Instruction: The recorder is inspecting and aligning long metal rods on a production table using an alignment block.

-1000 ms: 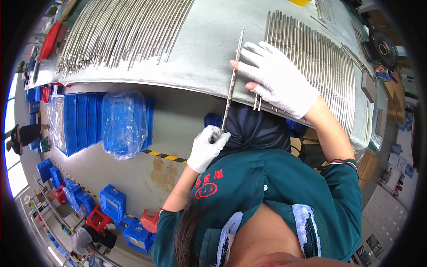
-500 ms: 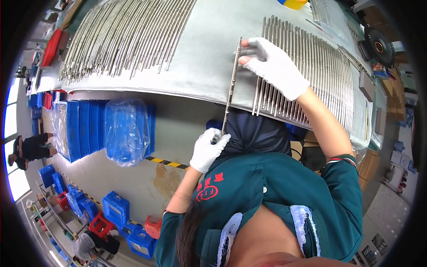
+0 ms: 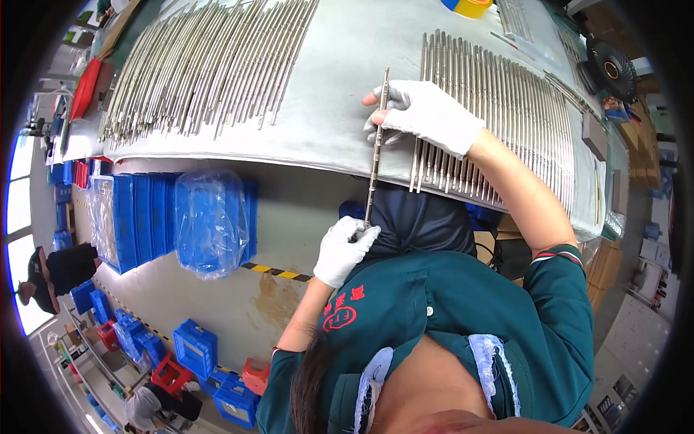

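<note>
A slim, stepped metal rod (image 3: pixel 375 163) slants upright from my lap to above the table edge. Its lower end sits in my left hand (image 3: pixel 343 252), closed around it in a white fingerless glove. Higher up, my right hand (image 3: pixel 437 116), gloved the same way, holds the rod between thumb and fingers; the fingertips show bare on its far side. To the right, partly under my right hand, a row of similar rods (image 3: pixel 506 123) lies side by side on the table (image 3: pixel 340 94).
A larger batch of metal rods (image 3: pixel 210 65) covers the table's left part. Blue crates (image 3: pixel 144 220), one wrapped in clear plastic (image 3: pixel 211 224), stand below left. A black fan (image 3: pixel 611 69) and a yellow-and-blue container (image 3: pixel 470 7) are at the back. Other people (image 3: pixel 54 275) are at far left.
My right hand has slid down the rod, toward my body and slightly left. The rod's top has shifted a little left and lower. My left hand keeps its grip.
</note>
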Demonstrator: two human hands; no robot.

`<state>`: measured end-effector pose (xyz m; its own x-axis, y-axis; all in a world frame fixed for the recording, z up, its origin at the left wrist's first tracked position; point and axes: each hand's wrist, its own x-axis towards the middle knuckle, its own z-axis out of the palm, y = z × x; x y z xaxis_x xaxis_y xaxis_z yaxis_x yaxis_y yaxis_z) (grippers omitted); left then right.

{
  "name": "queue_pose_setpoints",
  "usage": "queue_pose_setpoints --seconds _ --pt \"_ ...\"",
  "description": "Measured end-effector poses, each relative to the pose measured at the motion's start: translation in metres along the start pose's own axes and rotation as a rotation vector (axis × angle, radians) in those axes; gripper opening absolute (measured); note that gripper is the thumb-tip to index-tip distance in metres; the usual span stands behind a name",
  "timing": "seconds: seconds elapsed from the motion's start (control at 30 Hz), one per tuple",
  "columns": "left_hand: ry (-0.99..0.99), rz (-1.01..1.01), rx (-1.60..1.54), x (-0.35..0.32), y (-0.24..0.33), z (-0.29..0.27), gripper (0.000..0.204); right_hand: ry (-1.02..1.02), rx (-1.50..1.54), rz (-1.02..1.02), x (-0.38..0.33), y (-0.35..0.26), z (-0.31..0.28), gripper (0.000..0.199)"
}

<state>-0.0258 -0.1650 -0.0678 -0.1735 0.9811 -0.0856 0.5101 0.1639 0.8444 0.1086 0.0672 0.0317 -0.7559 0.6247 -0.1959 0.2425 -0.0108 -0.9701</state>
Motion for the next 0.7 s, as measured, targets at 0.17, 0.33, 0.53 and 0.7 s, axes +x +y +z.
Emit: queue_pose_setpoints --seconds 0.17,0.33,0.53,0.7 --pt "-0.08 -0.038 -0.072 0.001 0.001 0.001 0.014 -0.072 0.19 0.06 -0.005 -0.005 -0.002 0.047" --pt "-0.279 -0.324 -0.906 0.015 0.029 -0.003 0.029 -0.079 0.101 0.053 -0.022 -0.003 -0.001 0.052" --pt "-0.249 -0.354 -1.052 0.025 0.052 -0.004 0.036 0.152 -0.373 -0.077 -0.068 -0.01 -0.021 0.064" --pt "-0.249 -0.407 -0.985 0.008 0.044 0.003 0.038 0.946 -1.08 -0.021 -0.146 0.012 -0.149 0.073"
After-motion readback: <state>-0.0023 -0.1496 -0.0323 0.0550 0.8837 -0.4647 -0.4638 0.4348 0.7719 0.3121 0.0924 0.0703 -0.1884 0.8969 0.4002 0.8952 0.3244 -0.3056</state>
